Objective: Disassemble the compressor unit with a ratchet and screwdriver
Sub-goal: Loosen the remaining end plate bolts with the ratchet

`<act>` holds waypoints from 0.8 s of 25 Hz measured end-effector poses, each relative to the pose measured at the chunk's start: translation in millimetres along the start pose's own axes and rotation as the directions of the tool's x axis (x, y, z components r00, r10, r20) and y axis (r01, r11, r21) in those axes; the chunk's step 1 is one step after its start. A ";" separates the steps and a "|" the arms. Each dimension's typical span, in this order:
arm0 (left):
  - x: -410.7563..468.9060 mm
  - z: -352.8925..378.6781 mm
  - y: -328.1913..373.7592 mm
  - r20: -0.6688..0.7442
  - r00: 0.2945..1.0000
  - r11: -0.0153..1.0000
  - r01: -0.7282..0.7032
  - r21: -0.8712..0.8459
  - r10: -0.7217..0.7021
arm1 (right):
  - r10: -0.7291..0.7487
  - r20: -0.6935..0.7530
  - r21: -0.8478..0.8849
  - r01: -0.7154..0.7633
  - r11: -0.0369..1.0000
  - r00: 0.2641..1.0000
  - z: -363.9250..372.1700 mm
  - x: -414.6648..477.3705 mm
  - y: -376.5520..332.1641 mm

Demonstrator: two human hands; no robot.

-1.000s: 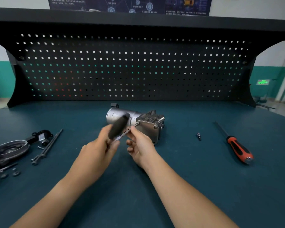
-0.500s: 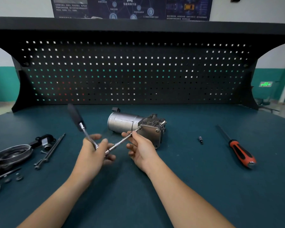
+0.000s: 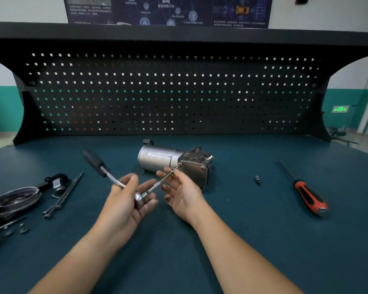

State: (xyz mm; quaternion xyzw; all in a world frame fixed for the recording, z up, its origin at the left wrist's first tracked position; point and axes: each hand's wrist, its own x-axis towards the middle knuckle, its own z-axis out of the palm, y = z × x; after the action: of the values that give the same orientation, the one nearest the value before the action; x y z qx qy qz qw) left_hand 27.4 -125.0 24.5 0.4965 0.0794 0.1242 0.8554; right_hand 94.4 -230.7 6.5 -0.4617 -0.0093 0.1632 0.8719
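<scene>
The silver compressor unit (image 3: 170, 161) lies on its side at mid-bench, its bolted end plate facing me. A ratchet (image 3: 106, 172) with a black handle points up and left; its long extension bar runs up and right to a bolt on the plate's upper left corner. My left hand (image 3: 125, 200) holds the ratchet head, fingers curled round it. My right hand (image 3: 183, 189) pinches the extension bar near the plate with thumb and forefinger. An orange-handled screwdriver (image 3: 306, 194) lies alone at the right.
Removed parts sit at the left: a round metal cover (image 3: 15, 198), a black bracket (image 3: 55, 183), long bolts (image 3: 62, 196) and small washers (image 3: 21, 229). A small bit (image 3: 257, 180) lies right of the compressor. A black pegboard (image 3: 170, 92) backs the bench.
The ratchet handle swung from upright over the compressor out to the left. My left hand slid down to the ratchet head. My right hand stayed on the extension bar.
</scene>
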 end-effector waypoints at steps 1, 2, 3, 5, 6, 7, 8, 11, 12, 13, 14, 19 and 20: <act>0.3 0.5 0.2 -0.009 0.999 0.996 0.045 -0.074 -0.046 | -0.006 -0.004 -0.009 0.006 1.000 1.000 -0.5 -0.2 -0.5; 0.0 0.2 -0.3 0.009 0.999 0.997 0.039 -0.069 -0.039 | -0.014 -0.011 -0.013 0.014 1.000 1.000 -0.4 0.1 -0.8; -0.3 -1.4 -0.5 0.036 0.999 1.000 -0.015 0.017 0.014 | -0.021 -0.018 -0.013 0.021 1.000 1.000 0.0 0.3 -0.9; -3.5 -9.5 0.4 0.206 0.954 0.896 -0.277 0.347 0.216 | -0.031 -0.034 -0.013 0.031 0.999 0.999 1.5 2.2 0.4; -4.0 -16.3 1.5 0.385 0.874 0.684 -0.476 0.553 0.298 | -0.036 -0.041 -0.010 0.036 0.999 0.999 2.1 2.8 0.4; -2.2 -22.1 1.2 0.580 0.770 0.348 -0.638 0.687 0.266 | -0.041 -0.049 -0.002 0.041 0.999 0.998 2.3 4.2 1.1; -1.5 -25.9 -0.4 0.703 0.692 0.038 -0.717 0.696 0.164 | -0.046 -0.055 0.006 0.046 0.999 0.997 2.2 5.6 2.1; -8.8 -15.8 -5.4 0.656 0.708 -0.048 -0.669 0.741 0.260 | -0.053 -0.065 0.015 0.054 0.998 0.996 1.7 5.2 2.8; -9.6 -10.8 -7.1 0.554 0.754 0.209 -0.640 0.739 0.353 | -0.047 -0.072 0.012 0.048 0.999 0.996 1.7 4.3 3.1; -8.5 -6.9 -8.6 0.404 0.833 0.488 -0.551 0.677 0.379 | -0.037 -0.073 0.009 0.038 0.999 0.997 1.3 3.1 3.7; -7.4 -4.8 -9.0 0.263 0.905 0.698 -0.425 0.576 0.335 | -0.025 -0.065 0.009 0.025 1.000 0.998 1.5 3.0 3.9; -6.0 0.2 -4.8 0.021 0.999 0.993 0.047 0.108 -0.050 | -0.005 -0.033 0.015 0.006 1.000 0.999 2.3 2.1 2.2; -5.5 0.0 -2.2 0.006 0.993 0.993 0.115 0.017 -0.115 | -0.017 -0.040 0.015 0.018 1.000 0.999 2.4 2.0 2.0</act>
State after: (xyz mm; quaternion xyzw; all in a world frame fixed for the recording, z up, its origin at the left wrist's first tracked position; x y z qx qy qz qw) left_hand 22.4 -127.6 22.7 0.4988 0.1060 0.0724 0.8571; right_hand 95.3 -227.2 5.9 -0.4580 0.0053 0.1462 0.8768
